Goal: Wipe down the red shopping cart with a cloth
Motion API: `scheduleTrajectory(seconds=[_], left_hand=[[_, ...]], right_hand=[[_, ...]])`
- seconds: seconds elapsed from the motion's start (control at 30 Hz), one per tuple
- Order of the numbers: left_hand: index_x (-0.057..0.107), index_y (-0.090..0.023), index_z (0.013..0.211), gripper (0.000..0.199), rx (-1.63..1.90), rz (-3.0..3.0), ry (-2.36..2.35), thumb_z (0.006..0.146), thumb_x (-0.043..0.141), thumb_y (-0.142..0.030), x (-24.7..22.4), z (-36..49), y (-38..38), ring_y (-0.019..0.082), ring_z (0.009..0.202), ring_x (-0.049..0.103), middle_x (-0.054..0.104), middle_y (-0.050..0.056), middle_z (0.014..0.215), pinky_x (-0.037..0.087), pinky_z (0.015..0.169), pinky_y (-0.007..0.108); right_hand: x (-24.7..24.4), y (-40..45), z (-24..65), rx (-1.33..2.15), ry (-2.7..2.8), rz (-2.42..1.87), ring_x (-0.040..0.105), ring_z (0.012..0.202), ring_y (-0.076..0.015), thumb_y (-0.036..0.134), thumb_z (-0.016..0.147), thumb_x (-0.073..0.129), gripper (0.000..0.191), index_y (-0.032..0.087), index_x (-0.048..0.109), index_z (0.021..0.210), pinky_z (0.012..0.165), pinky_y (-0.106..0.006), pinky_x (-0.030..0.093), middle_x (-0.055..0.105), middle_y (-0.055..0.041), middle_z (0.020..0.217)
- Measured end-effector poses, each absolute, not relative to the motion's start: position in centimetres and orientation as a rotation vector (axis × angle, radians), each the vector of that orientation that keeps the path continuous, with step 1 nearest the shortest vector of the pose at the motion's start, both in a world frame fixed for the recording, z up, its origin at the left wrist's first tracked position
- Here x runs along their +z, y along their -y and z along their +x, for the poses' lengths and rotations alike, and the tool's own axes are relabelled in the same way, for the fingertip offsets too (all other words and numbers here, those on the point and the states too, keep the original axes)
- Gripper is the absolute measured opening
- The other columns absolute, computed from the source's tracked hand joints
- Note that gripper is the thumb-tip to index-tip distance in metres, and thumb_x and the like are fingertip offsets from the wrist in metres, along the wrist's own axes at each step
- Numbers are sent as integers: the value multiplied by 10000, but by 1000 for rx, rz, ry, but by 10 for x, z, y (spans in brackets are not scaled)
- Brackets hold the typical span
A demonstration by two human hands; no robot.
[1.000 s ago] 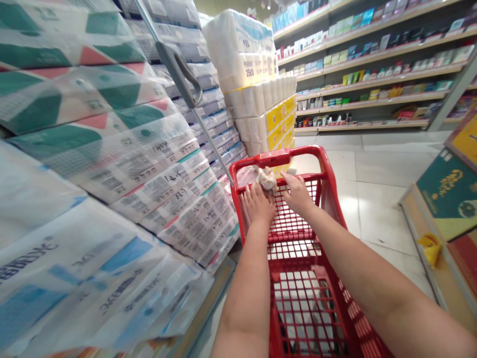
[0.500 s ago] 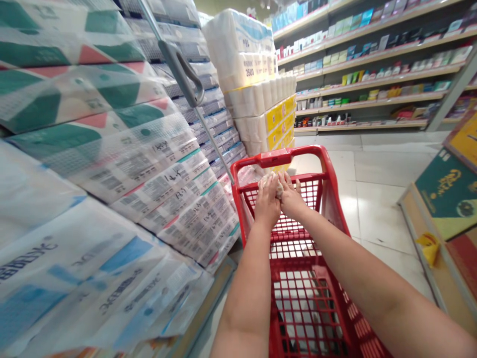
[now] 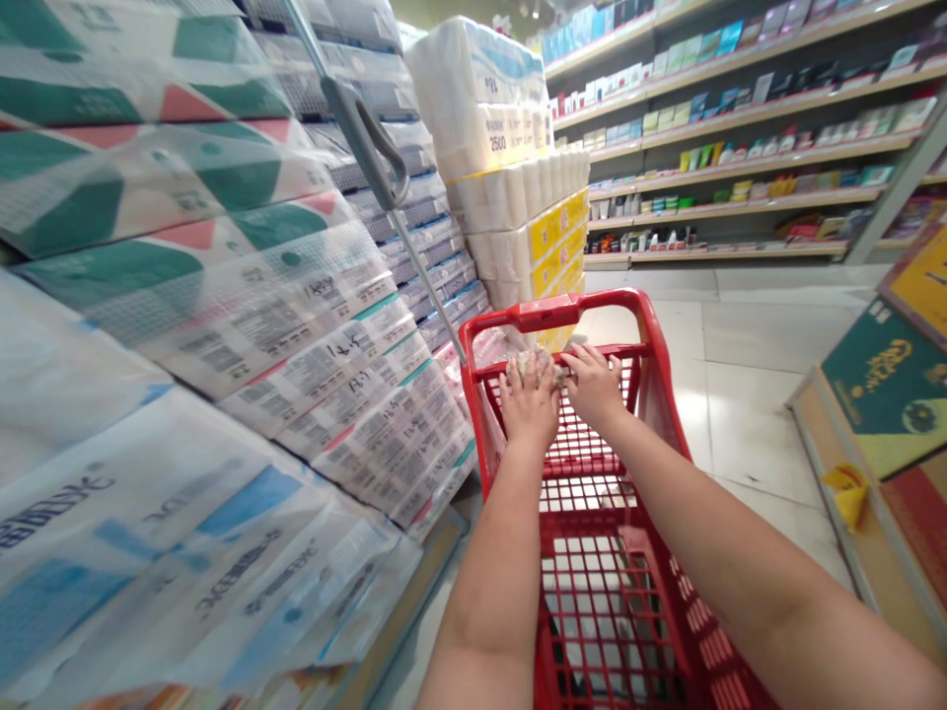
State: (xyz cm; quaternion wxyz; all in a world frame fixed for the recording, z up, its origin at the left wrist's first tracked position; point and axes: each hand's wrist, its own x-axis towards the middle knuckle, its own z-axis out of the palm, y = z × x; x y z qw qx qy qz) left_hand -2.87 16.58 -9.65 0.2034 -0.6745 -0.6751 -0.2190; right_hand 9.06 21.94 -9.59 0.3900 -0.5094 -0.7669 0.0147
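Observation:
A red plastic basket cart (image 3: 664, 394) with a grid body stands in front of me, its handle bar at the far end. A pale crumpled cloth (image 3: 534, 363) lies at the cart's inner crossbar. My left hand (image 3: 531, 402) rests palm down over the cloth with its fingers spread. Just right of it, my right hand (image 3: 594, 385) has its fingers over the same crossbar, its thumb side near the cloth's right end. A grey telescopic rod (image 3: 429, 279) with a looped grip rises from the cart's left side.
Wrapped paper packs (image 3: 273, 286) are stacked high along the left. Toilet roll bundles (image 3: 495, 197) stand beyond the cart. Shelves of small goods (image 3: 740, 148) line the back. Boxes on a low wooden platform (image 3: 839, 463) are at the right.
My two hands have moved slightly apart, my right hand to the right. The fingers of my left hand are more spread over the cloth.

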Motion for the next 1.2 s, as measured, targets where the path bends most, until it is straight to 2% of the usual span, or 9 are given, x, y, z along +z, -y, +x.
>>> scheduleTrajectory(seconds=[0.1, 0.17, 0.3, 0.47, 0.6, 0.73, 0.9, 1.07, 1.2], left_hand=[[373, -153, 1454, 577, -700, -1621, 2081, 928, 450, -376, -98, -36, -167, 348, 1435, 216, 303, 137, 1546, 248, 1155, 554], [378, -109, 1444, 602, -729, -1586, 2111, 921, 464, -394, -98, -39, -168, 364, 1440, 193, 294, 169, 1542, 265, 1144, 563], [394, -175, 1441, 615, -708, -1733, 1991, 901, 498, -449, -99, -41, -168, 370, 1454, 133, 303, 99, 1551, 221, 1162, 577], [399, -139, 1435, 580, -784, -1641, 2095, 932, 442, -423, -97, -44, -168, 359, 1447, 181, 331, 157, 1528, 266, 1141, 579], [425, -226, 1429, 568, -737, -1806, 1980, 910, 486, -451, -96, -46, -167, 371, 1458, 119, 309, 71, 1552, 214, 1155, 608], [431, -135, 1421, 528, -810, -1668, 2098, 952, 398, -376, -94, -48, -168, 327, 1451, 187, 325, 136, 1537, 224, 1171, 558], [423, -222, 1435, 553, -758, -1894, 1957, 927, 449, -440, -93, -44, -167, 345, 1463, 119, 355, 52, 1533, 189, 1172, 587], [402, -171, 1447, 547, -787, -1753, 2091, 947, 393, -392, -91, -44, -167, 348, 1456, 147, 367, 76, 1525, 203, 1168, 580], [406, -240, 1444, 539, -676, -1914, 2008, 937, 415, -423, -90, -40, -166, 345, 1453, 161, 375, 32, 1524, 157, 1166, 606]], right_hand=[[-96, -220, 90, 50, 1932, -1302, 401, 1316, -268, 161, 809, 440, 428, 210, 621, 1194, 1072, -556, 172, 525, -91, 1403], [-96, -220, 90, 58, 1931, -1311, 401, 1316, -269, 161, 811, 434, 428, 207, 620, 1194, 1068, -558, 174, 527, -92, 1400], [-96, -220, 91, 55, 1962, -1300, 392, 1320, -276, 173, 816, 437, 427, 209, 616, 1203, 1059, -560, 181, 526, -98, 1402], [-97, -221, 92, 57, 1950, -1307, 396, 1316, -283, 168, 812, 433, 441, 209, 613, 1213, 1063, -563, 167, 530, -101, 1397], [-98, -221, 90, 47, 1973, -1290, 386, 1315, -304, 176, 815, 438, 448, 213, 607, 1229, 1049, -577, 173, 527, -110, 1398], [-99, -221, 90, 33, 1988, -1303, 386, 1319, -286, 173, 828, 417, 438, 217, 603, 1222, 1052, -570, 170, 528, -94, 1398], [-99, -222, 90, 28, 2004, -1320, 375, 1328, -276, 186, 830, 428, 436, 210, 592, 1233, 1054, -568, 172, 525, -92, 1402], [-100, -222, 90, 21, 1996, -1307, 387, 1312, -285, 165, 818, 429, 451, 216, 593, 1235, 1047, -579, 173, 535, -98, 1390], [-101, -222, 90, 20, 2002, -1304, 378, 1317, -289, 180, 824, 431, 444, 216, 593, 1236, 1046, -579, 176, 530, -101, 1394]])
